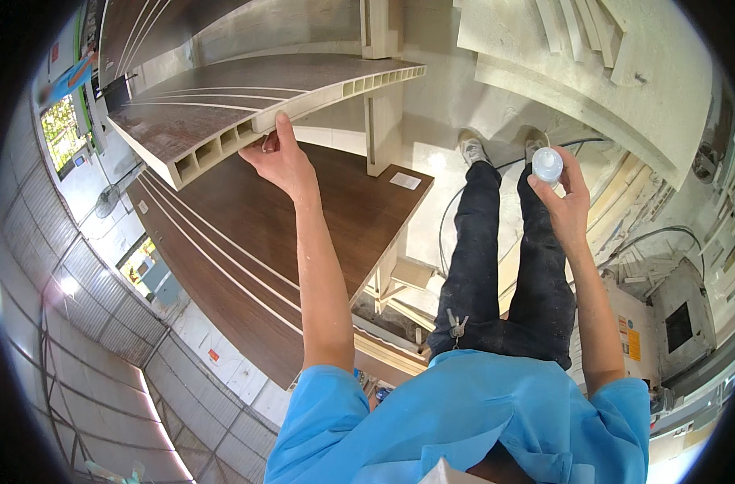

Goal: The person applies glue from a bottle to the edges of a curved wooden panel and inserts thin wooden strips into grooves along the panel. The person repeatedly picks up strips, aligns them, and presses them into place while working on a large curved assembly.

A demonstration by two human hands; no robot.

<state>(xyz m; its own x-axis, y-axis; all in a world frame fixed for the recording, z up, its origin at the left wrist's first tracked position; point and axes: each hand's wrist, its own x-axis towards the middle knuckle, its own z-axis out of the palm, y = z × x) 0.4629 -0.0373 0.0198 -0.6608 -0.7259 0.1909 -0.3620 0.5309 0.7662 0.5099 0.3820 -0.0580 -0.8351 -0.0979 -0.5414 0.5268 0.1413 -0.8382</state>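
A dark brown hollow-core panel (222, 98) with white stripes lies at the upper left, its pale edge showing a row of square openings. My left hand (283, 165) is closed at this edge, thumb against a solid pale strip (299, 108) set among the openings and fingers curled beneath. Held out to the right, my right hand (571, 198) has its fingers wrapped round a small translucent bottle (547, 164), seen from its top end. Whatever the bottle contains cannot be made out.
Below the panel lies another brown striped panel (335, 218) bearing a white label (405, 181). A pale wooden post (384, 129) stands by the panels' ends. Pale boards (577, 89) with loose strips are stacked at the upper right. A dark cable (448, 214) runs along the floor near my feet.
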